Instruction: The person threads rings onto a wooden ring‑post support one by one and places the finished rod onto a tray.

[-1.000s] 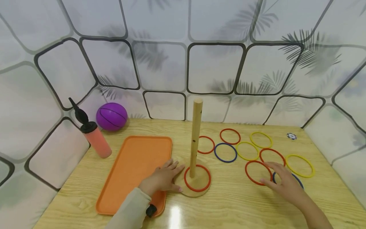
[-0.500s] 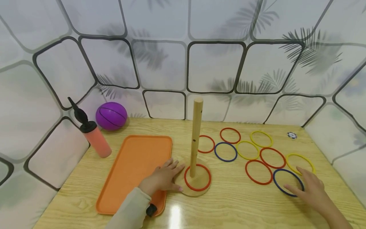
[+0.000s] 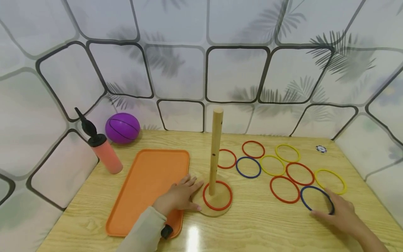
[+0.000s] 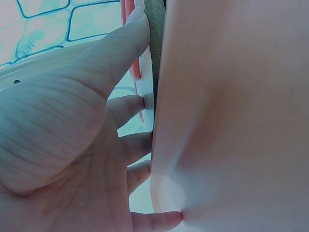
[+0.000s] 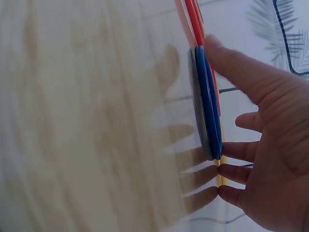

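Blue ring (image 5: 211,108), right grip (image 3: 341,213) spread wide across it, holding nothing, left grip (image 3: 179,197) splayed against wooden base (image 3: 222,198)

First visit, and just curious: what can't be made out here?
Head view:
Left side of the red ring, behind the post.
Part of the base, behind the left hand.
Near edge of the blue ring, behind the right hand.
Print on the chip, too small.
Right wrist view: grain of the table, blurred.
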`<state>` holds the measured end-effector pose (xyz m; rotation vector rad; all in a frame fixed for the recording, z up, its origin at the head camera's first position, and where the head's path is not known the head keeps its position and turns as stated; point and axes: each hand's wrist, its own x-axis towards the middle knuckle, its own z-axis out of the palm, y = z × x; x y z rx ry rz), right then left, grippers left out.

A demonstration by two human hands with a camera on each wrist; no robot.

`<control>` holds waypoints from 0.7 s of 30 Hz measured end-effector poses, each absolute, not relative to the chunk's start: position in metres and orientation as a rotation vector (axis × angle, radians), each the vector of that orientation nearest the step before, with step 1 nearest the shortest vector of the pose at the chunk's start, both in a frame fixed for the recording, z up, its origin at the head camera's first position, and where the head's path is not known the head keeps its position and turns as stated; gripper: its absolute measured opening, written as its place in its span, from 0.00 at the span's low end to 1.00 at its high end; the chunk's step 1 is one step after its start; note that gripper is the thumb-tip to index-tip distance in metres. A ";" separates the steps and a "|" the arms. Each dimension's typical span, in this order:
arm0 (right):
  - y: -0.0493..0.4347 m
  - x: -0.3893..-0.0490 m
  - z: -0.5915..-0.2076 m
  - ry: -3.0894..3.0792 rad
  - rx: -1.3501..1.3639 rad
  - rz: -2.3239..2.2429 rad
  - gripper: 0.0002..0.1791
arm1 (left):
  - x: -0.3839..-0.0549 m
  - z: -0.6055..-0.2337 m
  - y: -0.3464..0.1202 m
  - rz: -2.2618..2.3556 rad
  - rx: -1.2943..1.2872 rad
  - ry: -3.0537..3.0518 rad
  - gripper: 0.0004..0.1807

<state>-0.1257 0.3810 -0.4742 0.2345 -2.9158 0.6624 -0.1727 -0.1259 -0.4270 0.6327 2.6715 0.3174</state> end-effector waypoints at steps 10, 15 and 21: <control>0.382 -0.128 -0.480 -2.933 0.272 0.624 0.48 | -0.171 -0.425 -0.126 0.318 0.632 2.675 0.48; 0.382 -0.127 -0.480 -2.937 0.261 0.638 0.48 | -0.171 -0.426 -0.126 0.313 0.635 2.678 0.48; 0.379 -0.125 -0.475 -2.931 0.259 0.644 0.47 | -0.172 -0.426 -0.126 0.322 0.640 2.679 0.48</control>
